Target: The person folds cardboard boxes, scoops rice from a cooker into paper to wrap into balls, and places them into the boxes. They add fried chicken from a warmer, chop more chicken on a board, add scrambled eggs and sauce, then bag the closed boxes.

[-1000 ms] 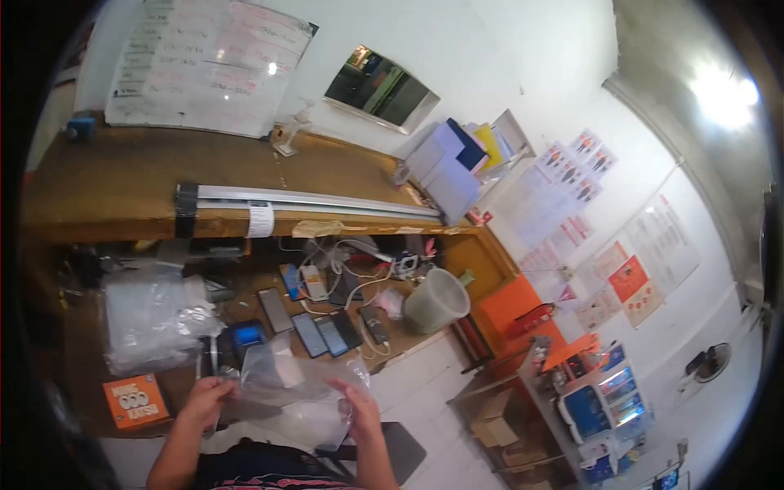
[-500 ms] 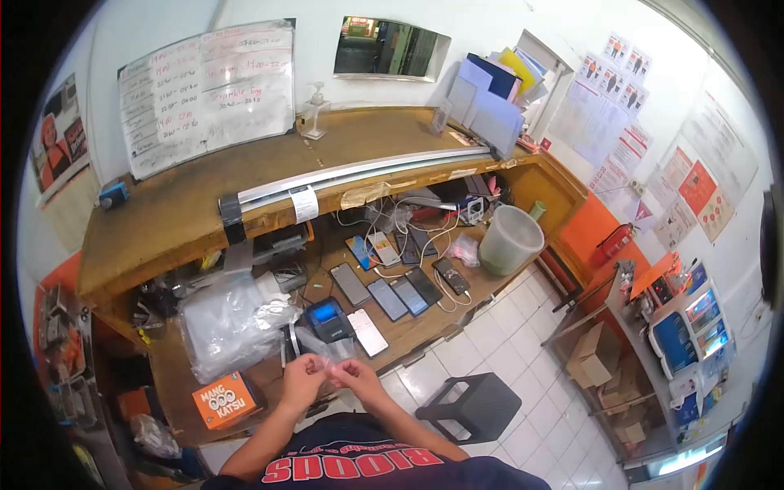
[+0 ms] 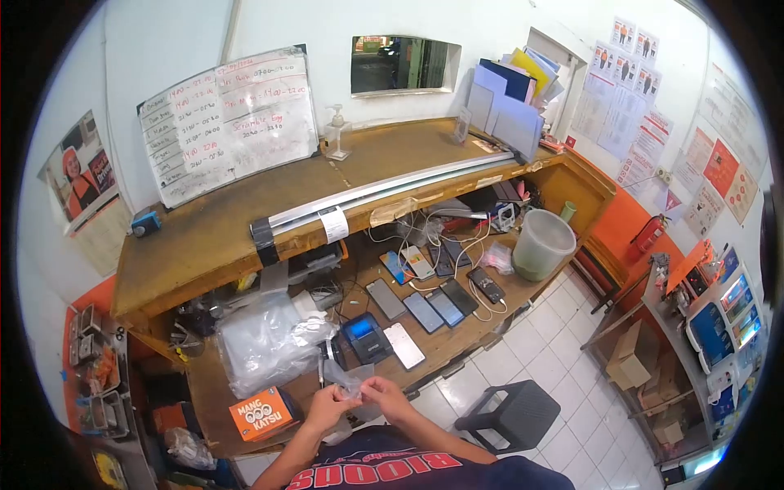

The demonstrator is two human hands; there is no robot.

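Observation:
My left hand point(image 3: 327, 406) and my right hand point(image 3: 384, 398) are pinched close together over the desk's front edge. Between and around them hangs a thin clear plastic bag point(image 3: 349, 381), with the fingers of both hands closed on it. Just beyond lies a blue-screened black device point(image 3: 367, 336), and beside it a white phone point(image 3: 404, 346). Several more phones point(image 3: 424, 312) lie in rows to the right. A large pile of clear plastic bags point(image 3: 265, 343) rests to the left, behind an orange box point(image 3: 264, 414) lettered "MANG KATSU".
A raised wooden counter point(image 3: 327, 196) runs across the back, with a metal strip along its edge. On the desk's right end stands a translucent bucket point(image 3: 543, 243). A dark stool point(image 3: 513, 415) is on the tiled floor at right, near a shelf with cardboard boxes point(image 3: 633, 355).
The whole view has shifted, so the desk and my hands appear farther right and slightly lower. My hands are still closed on the clear bag.

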